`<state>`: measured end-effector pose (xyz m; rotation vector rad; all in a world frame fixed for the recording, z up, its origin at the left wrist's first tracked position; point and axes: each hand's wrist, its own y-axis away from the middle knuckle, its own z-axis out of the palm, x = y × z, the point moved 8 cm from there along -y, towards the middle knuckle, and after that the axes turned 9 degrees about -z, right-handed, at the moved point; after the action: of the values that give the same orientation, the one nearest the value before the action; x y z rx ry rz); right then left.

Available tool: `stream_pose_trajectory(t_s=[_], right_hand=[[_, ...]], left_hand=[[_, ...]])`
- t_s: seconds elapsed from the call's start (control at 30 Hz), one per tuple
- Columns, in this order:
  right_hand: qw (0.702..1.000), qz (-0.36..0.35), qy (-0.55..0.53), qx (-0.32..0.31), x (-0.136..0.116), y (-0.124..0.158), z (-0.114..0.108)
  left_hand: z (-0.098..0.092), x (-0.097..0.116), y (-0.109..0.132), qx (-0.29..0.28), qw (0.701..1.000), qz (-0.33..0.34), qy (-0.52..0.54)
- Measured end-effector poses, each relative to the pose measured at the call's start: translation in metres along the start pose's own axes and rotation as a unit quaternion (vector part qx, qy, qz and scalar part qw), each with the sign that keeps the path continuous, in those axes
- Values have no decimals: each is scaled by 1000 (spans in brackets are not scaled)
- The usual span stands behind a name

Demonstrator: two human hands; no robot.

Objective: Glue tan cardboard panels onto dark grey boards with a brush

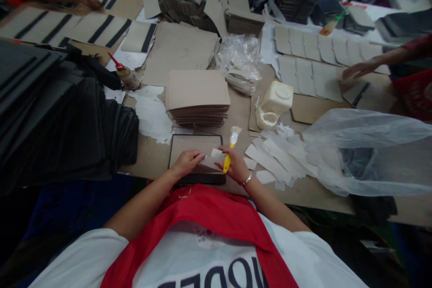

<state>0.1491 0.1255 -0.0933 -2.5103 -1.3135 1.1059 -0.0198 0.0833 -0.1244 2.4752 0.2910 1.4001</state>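
My right hand (238, 168) is closed round a brush (227, 162) with a yellow handle, its pale bristles pointing away from me. The same hand's fingers also hold one end of a white paper strip (218, 153). Opposite it, my left hand (187, 162) pinches the strip's other end. Both hands are over a brown board with black edges (180, 143), which lies at the table's front edge. Just beyond the board stands a stack of brown boards (198, 90). Loose white paper strips (276, 159) lie to the right of my right hand.
A cream plastic container (278, 96) with a cut opening stands right of the stack. Large piles of black sheets (67, 112) rise at the left, near a glue bottle (128, 76) with a red nozzle. Clear plastic (371, 148) covers the right side. Co-workers' hands (361, 69) work at both far sides.
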Motion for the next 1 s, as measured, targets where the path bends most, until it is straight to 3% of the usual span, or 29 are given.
stream_pose_trajectory(t_s=[0.07, 0.13, 0.23, 0.33, 0.4, 0.5, 0.57, 0.6, 0.67, 0.73, 0.83, 0.93, 1.0], right_hand=[[999, 14, -35, -34, -11, -6, 28], [996, 52, -43, -51, -8, -6, 43], [992, 104, -50, -47, 7, -2, 47], [990, 122, -67, -11, 13, -6, 41], [992, 90, -82, 15, 2, -16, 38], [992, 13, -121, 30, -28, -35, 40], [988, -2, -153, 20, -41, -43, 47], [987, 10, -162, 10, -42, -44, 51], [984, 59, -166, -13, -36, -42, 58], [981, 115, -156, -24, -22, -34, 60], [976, 164, -138, -24, 0, -23, 57], [980, 178, -87, -7, 21, -22, 46], [981, 189, -34, 20, 35, -24, 38]], left_hand=[[-13, -3, 5, 12, 1000, -1, 23], [-26, -20, 8, 26, 994, -55, 88], [-47, -56, 11, 73, 956, -159, 237], [-62, -73, 11, 101, 915, -182, 347], [-62, -66, 10, 65, 914, -174, 362], [-50, -34, 13, -54, 944, -135, 297], [-43, -12, 17, -113, 962, -92, 230], [-44, -6, 19, -117, 969, -77, 205], [-52, -7, 16, -70, 977, -73, 186], [-65, -23, 11, 6, 972, -107, 211], [-77, -59, 3, 95, 931, -173, 308], [-77, -85, -4, 139, 886, -205, 391], [-75, -95, -8, 153, 884, -217, 385]])
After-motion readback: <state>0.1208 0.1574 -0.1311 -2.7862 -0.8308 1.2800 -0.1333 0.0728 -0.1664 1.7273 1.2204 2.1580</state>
